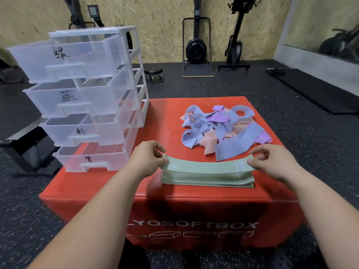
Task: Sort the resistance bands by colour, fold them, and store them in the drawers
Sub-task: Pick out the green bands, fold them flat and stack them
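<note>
One green band, ends pinched in left hand and right hand grip, over green stack

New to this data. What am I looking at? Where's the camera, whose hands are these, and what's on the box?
There is no machine here. A person works with bare hands, and the single picture comes from a camera worn on their head, looking forward and down. The left hand and right hand each pinch one end of a green band, held flat just over a stack of green bands. That stack lies on a red box. Further back on the box is a loose pile of blue, purple and pink bands. On the box's left side stands a clear drawer unit with four drawers pulled out, each with a handwritten label.
</note>
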Demonstrator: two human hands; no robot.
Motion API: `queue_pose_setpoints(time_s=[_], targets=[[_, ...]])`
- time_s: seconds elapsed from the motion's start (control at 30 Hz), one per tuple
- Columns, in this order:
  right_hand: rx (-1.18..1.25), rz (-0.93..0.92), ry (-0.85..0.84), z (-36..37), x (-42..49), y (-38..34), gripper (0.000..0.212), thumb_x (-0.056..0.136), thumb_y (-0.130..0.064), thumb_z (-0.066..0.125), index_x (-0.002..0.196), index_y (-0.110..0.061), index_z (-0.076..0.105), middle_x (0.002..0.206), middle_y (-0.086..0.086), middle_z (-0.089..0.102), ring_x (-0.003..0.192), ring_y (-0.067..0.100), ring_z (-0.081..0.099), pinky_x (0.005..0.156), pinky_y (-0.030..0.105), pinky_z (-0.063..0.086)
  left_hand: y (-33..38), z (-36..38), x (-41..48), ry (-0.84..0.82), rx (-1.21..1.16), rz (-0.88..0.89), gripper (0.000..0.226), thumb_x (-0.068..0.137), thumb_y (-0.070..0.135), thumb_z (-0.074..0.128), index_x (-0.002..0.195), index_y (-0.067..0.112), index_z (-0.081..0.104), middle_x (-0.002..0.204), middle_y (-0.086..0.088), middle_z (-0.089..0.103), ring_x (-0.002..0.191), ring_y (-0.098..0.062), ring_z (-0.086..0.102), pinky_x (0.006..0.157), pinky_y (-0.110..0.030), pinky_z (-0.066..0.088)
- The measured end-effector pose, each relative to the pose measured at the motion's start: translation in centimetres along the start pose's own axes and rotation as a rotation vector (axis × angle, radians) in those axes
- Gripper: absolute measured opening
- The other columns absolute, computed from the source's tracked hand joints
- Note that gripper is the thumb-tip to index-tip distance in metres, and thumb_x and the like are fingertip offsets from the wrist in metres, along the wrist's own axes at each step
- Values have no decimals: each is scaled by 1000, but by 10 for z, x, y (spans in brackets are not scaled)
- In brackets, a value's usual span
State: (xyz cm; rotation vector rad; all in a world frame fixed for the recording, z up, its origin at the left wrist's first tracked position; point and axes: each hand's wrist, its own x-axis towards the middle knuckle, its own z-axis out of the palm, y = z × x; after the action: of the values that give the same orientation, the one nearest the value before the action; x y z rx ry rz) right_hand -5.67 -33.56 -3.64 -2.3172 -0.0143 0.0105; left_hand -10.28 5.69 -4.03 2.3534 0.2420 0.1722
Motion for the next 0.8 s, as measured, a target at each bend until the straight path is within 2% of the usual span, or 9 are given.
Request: queue_pose_setpoints(time_s=[0.1, 0.23, 0.3, 0.4, 0.57, 0.67, 0.8], targets=[[-145, -27, 31, 6, -5, 2, 20, 78, -25, 87, 93, -28, 73, 69, -9, 74, 67, 11, 68, 61, 29, 46, 2, 5, -5, -14, 149, 28, 21, 81, 16, 80, 94, 29, 70, 78, 11, 73, 78, -13, 68, 70, -30, 55], [-207, -83, 41, 13, -10, 4, 23, 78, -22, 87, 93, -28, 72, 70, -9, 73, 74, 5, 68, 65, 22, 44, 3, 11, -11, -5, 236, 79, 16, 86, 18, 76, 98, 26, 69, 77, 11, 68, 76, -6, 61, 63, -24, 43], [-251, -117, 52, 17, -11, 6, 24, 77, -19, 87, 92, -30, 71, 69, -10, 71, 73, 2, 66, 64, 19, 40, 3, 15, -13, -7, 251, 100, 15, 88, 18, 75, 100, 25, 70, 77, 10, 68, 75, -8, 61, 61, -22, 41], [-286, -134, 62, 22, -14, 9, 26, 76, -18, 88, 90, -31, 70, 69, -11, 69, 73, 3, 64, 66, 26, 43, -1, 22, -15, -5, 283, 118, 18, 87, 13, 72, 103, 21, 72, 77, 8, 69, 75, -11, 62, 59, -23, 41], [-346, -113, 40, 29, -15, 13, 25, 74, -20, 87, 94, -27, 73, 75, -10, 67, 76, 11, 64, 76, 34, 52, -4, 27, -15, -42, 396, 127, 28, 84, 14, 73, 111, 21, 71, 91, 5, 67, 87, -21, 62, 70, -31, 45], [-437, -127, 41, 31, -16, 13, 25, 77, -26, 82, 100, -31, 73, 88, -8, 60, 84, 19, 62, 80, 38, 53, -4, 28, -16, -68, 459, 133, 35, 86, 19, 76, 120, 23, 69, 107, 0, 58, 96, -26, 63, 82, -36, 51], [-445, -213, 12, 28, -12, 11, 25, 85, -34, 77, 109, -36, 70, 105, -7, 58, 90, 15, 62, 85, 40, 55, 0, 22, -17, -70, 447, 244, 41, 91, 22, 74, 130, 29, 65, 118, 1, 50, 110, -24, 59, 89, -40, 53]])
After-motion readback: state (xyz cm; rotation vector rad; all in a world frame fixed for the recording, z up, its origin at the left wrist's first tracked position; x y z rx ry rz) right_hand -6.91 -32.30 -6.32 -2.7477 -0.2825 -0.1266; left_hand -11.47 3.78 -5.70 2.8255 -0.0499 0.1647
